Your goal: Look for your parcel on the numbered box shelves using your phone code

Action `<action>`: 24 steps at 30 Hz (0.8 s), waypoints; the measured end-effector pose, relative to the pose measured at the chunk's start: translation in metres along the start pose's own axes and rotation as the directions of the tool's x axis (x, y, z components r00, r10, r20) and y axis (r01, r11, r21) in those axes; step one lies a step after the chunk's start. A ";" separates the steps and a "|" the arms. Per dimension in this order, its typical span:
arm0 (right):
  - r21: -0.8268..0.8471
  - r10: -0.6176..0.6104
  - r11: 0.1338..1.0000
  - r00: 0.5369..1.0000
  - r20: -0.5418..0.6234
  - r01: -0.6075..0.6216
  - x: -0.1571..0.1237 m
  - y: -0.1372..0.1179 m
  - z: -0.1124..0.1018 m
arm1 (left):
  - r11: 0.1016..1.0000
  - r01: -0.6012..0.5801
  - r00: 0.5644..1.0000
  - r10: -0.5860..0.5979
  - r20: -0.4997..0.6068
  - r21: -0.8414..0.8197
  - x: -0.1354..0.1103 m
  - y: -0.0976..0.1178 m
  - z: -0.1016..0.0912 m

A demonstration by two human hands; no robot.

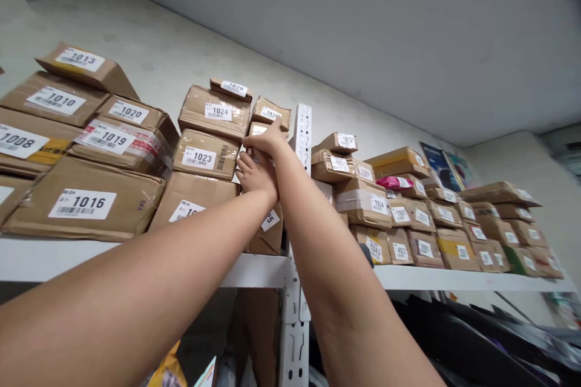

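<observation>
Both arms reach up to a narrow stack of cardboard boxes beside a white shelf post. My right hand (269, 140) lies against a small labelled box (258, 128), thumb out to the left and fingers apart, just under the top box (271, 112). Just below it, my left hand (256, 174) rests on the same stack with slightly bent, parted fingers. My wrists nearly cross and hide most of the boxes there. Under the left hand, a lower box (265, 240) shows part of a label ending in 5. Close on the left are the boxes marked 1023 (206, 155) and 1024 (215, 110).
The white metal post (303, 127) rises right of my hands. More numbered boxes, such as 1016 (86, 196), fill the shelf (254, 269) leftward. Rightward, several stacked parcels (363, 202) run along another shelf (436, 279). Dark bags (454, 326) lie below it.
</observation>
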State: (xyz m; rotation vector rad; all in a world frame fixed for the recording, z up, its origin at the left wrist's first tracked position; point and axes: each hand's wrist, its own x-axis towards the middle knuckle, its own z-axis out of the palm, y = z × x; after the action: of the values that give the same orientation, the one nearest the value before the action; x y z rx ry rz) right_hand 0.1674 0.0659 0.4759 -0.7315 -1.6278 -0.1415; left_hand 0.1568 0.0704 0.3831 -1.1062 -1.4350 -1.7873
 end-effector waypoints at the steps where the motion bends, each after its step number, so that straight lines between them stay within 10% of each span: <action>1: -0.013 0.005 1.000 1.000 -0.013 -0.006 -0.002 0.000 -0.001 | 1.000 -0.002 1.000 0.002 -0.019 0.003 0.000 -0.001 0.004; 17: 0.036 0.015 0.999 0.966 -0.260 -0.006 0.004 0.000 -0.028 | 1.000 0.018 0.976 -0.018 -0.217 0.000 -0.001 0.008 -0.015; 24: 0.026 -0.049 0.998 0.974 -0.219 0.056 0.013 -0.001 -0.058 | 0.995 0.061 0.998 -0.063 -0.028 -0.075 -0.004 0.013 -0.069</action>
State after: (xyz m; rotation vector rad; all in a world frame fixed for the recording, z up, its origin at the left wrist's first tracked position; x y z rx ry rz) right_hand 0.2155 0.0421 0.5004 -0.6258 -1.4360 -0.2257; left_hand 0.1536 0.0002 0.3807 -1.0780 -1.4093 -1.9065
